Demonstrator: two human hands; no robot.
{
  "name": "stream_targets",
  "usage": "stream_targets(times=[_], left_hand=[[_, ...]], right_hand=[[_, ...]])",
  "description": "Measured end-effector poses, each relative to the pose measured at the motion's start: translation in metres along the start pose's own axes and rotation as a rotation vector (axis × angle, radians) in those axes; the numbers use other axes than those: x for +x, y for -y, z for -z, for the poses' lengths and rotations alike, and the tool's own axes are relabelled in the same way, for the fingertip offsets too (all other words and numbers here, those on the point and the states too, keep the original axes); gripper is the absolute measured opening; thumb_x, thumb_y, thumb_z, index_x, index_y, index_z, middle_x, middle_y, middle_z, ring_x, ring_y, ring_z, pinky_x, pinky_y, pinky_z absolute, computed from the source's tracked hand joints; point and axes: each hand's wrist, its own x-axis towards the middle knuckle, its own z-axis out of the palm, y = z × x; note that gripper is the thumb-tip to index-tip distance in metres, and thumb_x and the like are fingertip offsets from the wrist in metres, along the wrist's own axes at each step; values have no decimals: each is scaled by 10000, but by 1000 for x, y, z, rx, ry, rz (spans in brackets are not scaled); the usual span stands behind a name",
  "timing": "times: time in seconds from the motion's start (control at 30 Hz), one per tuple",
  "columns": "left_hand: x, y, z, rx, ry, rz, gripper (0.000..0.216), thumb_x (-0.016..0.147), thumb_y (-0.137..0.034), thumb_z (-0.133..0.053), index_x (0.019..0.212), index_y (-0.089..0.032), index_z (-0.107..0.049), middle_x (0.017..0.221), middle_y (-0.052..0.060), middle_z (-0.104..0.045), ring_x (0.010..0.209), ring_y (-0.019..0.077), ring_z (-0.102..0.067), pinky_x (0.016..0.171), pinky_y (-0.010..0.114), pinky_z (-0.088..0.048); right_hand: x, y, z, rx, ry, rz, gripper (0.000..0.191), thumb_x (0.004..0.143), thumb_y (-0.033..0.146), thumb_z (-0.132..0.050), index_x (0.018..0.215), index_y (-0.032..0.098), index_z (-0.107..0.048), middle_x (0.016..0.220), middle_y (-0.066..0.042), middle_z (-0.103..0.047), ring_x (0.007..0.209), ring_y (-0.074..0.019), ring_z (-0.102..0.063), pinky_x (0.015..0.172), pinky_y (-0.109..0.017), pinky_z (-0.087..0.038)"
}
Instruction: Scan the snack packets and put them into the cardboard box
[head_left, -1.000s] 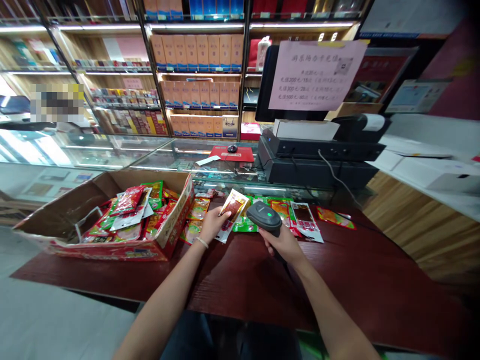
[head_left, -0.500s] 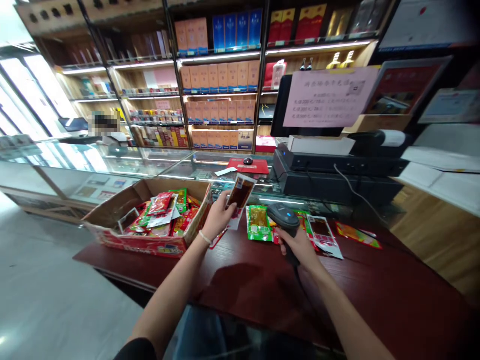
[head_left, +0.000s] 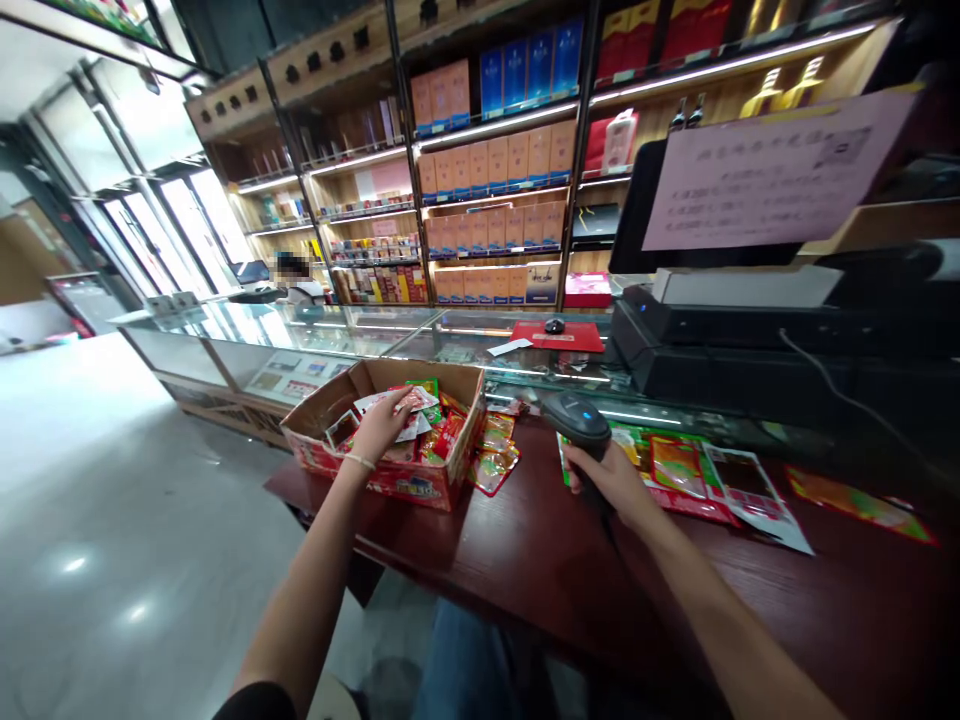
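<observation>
My left hand (head_left: 381,423) reaches into the cardboard box (head_left: 397,482) and rests on the snack packets (head_left: 420,405) piled inside; its fingers curl down over a packet, and whether they grip it is unclear. My right hand (head_left: 611,478) is closed round the handle of a black barcode scanner (head_left: 576,418) with a blue light on top, held above the dark red table (head_left: 525,560). Loose snack packets (head_left: 679,465) lie on the table just right of the scanner, and a few more packets (head_left: 495,455) lie beside the box.
A black cash register (head_left: 750,340) with a monitor and a pink paper notice (head_left: 772,175) stands behind the table. Glass display counters (head_left: 300,335) run to the left, with a red mouse pad and mouse (head_left: 555,333). Shelves of boxed goods (head_left: 495,170) fill the back wall. A person sits far back.
My left hand has carried the brown packet from beside the scanner over to the box and lowered it among the packets there. The view has swung left. The scanner stays in my right hand.
</observation>
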Motion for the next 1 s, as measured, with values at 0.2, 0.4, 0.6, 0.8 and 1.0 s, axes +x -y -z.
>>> stream_targets(times=[0.2,0.4,0.6,0.8,1.0], left_hand=[[-14,-28,-17,-143,-27,-86,315,934,-309,-506,1174,-219,-690,1187,71,-716,1114,243,-659,992,379,-497],[-42,-105,-40,-245,59,-278,305,950,-270,-486,1183,-232,-679,1154,45,-724,1051,204,-670,967,321,-498],[-56,-138,-123,-321,300,-355,324,927,-209,-512,1223,-212,-645,1204,65,-696,1120,212,-638,1020,342,-475],[-31,-123,-205,4,270,-248,454,867,-168,-567,1319,-128,-563,1390,194,-528,1335,311,-450,1127,481,-347],[-37,-114,-233,198,263,-160,418,936,-268,-481,1334,-177,-572,1498,184,-432,1422,401,-300,1139,629,-220]], right_hand=[[3,-2,2,-56,32,7,413,753,570,-717,718,173,-606,485,0,-604,412,-129,-557,440,-238,-485],[4,-10,15,-88,23,2,403,760,561,-704,692,182,-584,506,12,-600,370,-113,-534,382,-222,-451],[-4,-19,44,-168,10,-58,409,742,571,-707,713,190,-561,510,29,-590,339,-109,-524,351,-221,-435],[-15,-35,76,-138,-103,-78,433,727,586,-715,676,195,-537,510,30,-580,327,-103,-506,337,-217,-406],[-17,-47,85,-110,-135,-63,425,798,544,-679,613,191,-531,482,34,-541,346,-95,-508,371,-205,-402]])
